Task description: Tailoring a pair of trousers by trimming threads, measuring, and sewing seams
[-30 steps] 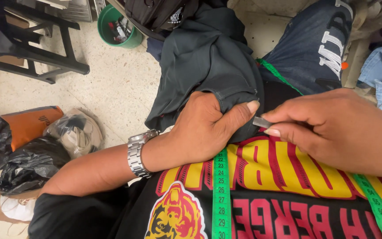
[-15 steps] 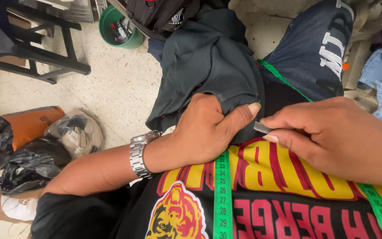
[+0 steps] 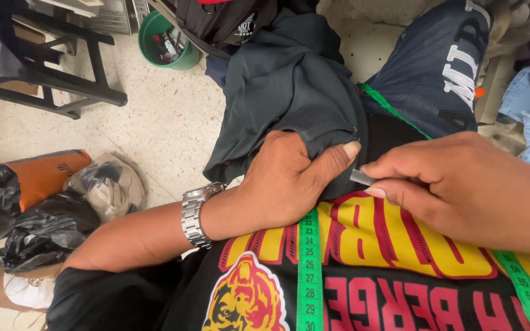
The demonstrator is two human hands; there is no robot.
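My left hand [image 3: 289, 181] clamped the dark garment's hem [image 3: 314, 132] over my lap | right hand [image 3: 461, 184] pinched a small grey blade [image 3: 361, 177], perhaps a seam ripper, tip pointing left at the hem beside my left thumb | green tape measure [image 3: 309, 270] hung below | green bucket [image 3: 161, 40] well apart.

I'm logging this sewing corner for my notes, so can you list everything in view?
dark garment: 1, charcoal, bunched on lap
small grey tool: 1, pinched at garment hem
tape measure: 1, green, draped around neck
printed shirt: 1, black, red-yellow print
bucket: 1, green, on floor
stool: 1, black, upper left
bags: several, black, orange, clear, floor left
wristwatch: 1, silver, left wrist
left hand: grips garment
right hand: holds tool
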